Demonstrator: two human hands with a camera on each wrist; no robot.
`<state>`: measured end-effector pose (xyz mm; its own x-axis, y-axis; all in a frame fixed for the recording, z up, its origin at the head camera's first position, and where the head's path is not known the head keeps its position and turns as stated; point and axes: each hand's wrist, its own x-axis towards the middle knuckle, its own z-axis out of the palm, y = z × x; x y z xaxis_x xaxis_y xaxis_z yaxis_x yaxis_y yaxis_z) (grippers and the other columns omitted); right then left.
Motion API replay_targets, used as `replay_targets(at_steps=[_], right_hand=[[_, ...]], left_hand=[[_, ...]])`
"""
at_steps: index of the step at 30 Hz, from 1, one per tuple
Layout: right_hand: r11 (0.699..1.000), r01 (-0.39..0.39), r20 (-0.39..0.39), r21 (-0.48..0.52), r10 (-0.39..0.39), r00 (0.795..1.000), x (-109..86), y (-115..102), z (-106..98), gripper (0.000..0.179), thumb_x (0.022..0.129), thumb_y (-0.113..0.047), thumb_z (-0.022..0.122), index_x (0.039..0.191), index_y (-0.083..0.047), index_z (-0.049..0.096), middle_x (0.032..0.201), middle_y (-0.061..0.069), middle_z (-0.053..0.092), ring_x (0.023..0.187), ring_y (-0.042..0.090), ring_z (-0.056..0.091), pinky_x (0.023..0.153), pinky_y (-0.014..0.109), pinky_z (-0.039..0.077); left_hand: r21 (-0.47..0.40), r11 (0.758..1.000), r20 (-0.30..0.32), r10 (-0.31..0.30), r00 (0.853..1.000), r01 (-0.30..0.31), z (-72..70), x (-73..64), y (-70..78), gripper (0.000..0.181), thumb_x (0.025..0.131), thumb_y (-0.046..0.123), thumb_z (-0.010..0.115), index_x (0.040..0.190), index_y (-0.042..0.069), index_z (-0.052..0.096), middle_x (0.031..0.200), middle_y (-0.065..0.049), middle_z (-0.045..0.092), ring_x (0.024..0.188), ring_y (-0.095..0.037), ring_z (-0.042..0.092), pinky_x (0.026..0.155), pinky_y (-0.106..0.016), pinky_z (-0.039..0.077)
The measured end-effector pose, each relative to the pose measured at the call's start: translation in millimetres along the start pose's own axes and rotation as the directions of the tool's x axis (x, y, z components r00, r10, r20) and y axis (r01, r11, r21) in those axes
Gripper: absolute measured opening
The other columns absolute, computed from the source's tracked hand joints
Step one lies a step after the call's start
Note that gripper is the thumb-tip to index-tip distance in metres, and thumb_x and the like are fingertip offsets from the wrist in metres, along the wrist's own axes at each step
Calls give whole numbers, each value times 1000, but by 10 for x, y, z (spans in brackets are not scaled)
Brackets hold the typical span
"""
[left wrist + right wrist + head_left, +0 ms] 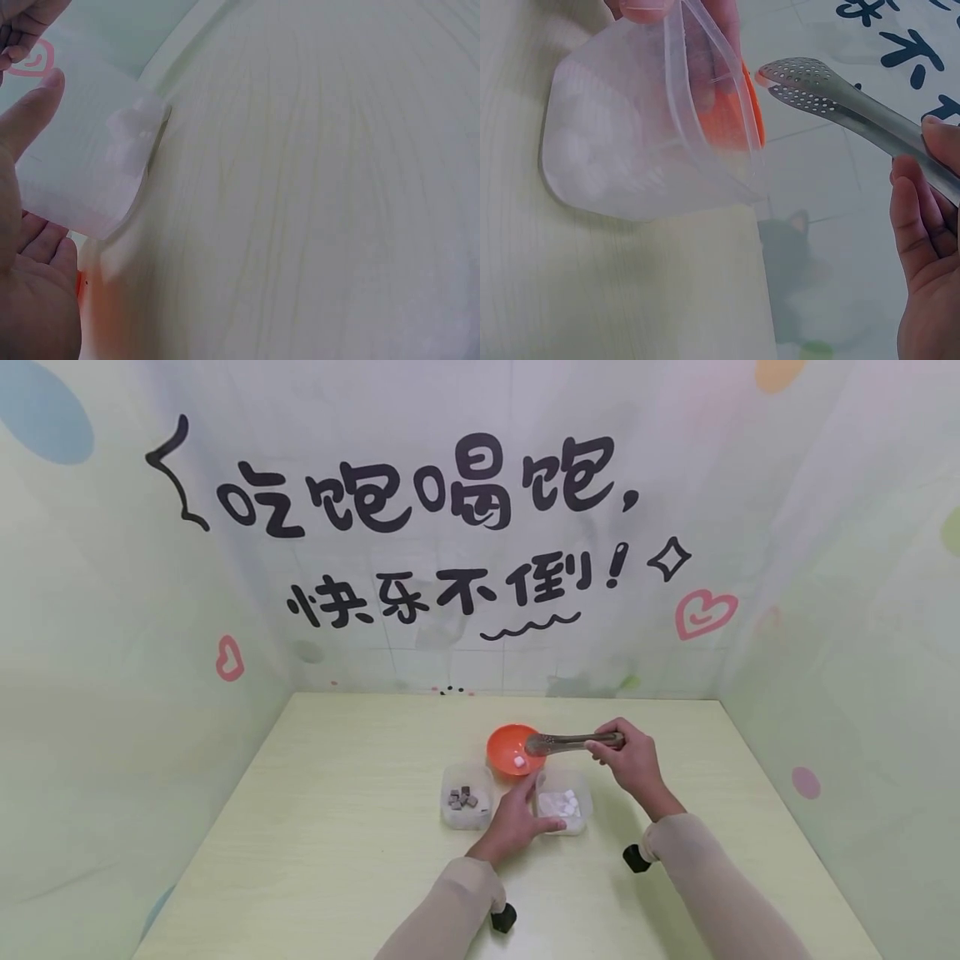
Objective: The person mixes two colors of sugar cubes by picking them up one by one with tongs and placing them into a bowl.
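Right hand (633, 762) grips metal tongs (573, 742), tips over orange bowl (502, 747) near far edge of worktop (330, 810); white cube (520, 762) lies in bowl. Left hand (517, 820) clasps clear tub (574, 827), white cubes (571, 803) inside, nearer front edge; second tub (467, 820), brown cubes (462, 797) inside, to left.

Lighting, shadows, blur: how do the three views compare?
Head view bright, soft shadows on the table; left wrist dimmer, white cubes blurred through the tub; right wrist also dim, cubes hazy too, but holes in the tongs crisp.
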<state>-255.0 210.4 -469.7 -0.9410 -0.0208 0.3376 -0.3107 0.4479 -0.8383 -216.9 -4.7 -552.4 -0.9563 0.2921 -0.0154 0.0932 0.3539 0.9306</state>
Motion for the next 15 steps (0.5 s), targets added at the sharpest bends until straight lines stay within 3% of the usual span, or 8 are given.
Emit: replay_targets(at_steps=[10, 15], right_hand=[[1000, -6, -9, -11, 6, 1000, -1, -22, -26, 22, 84, -12, 77, 96, -1, 62, 74, 12, 70, 61, 19, 66, 52, 24, 52], [1000, 13, 1, 11, -13, 1000, -36, -39, -91, 22, 85, -12, 76, 97, 0, 62, 74, 13, 70, 63, 26, 67, 53, 26, 53]], left_hand=[[6, 1000, -7, -4, 1000, 4, 11, 0, -5, 101, 74, 28, 86, 155, 17, 27, 153, -2, 37, 140, -21, 34, 111, -38, 33], [10, 1000, -8, 3, 1000, -3, 7, -1, 13, 101, 74, 27, 86, 155, 18, 27, 153, -3, 38, 139, -20, 34, 111, -38, 33]])
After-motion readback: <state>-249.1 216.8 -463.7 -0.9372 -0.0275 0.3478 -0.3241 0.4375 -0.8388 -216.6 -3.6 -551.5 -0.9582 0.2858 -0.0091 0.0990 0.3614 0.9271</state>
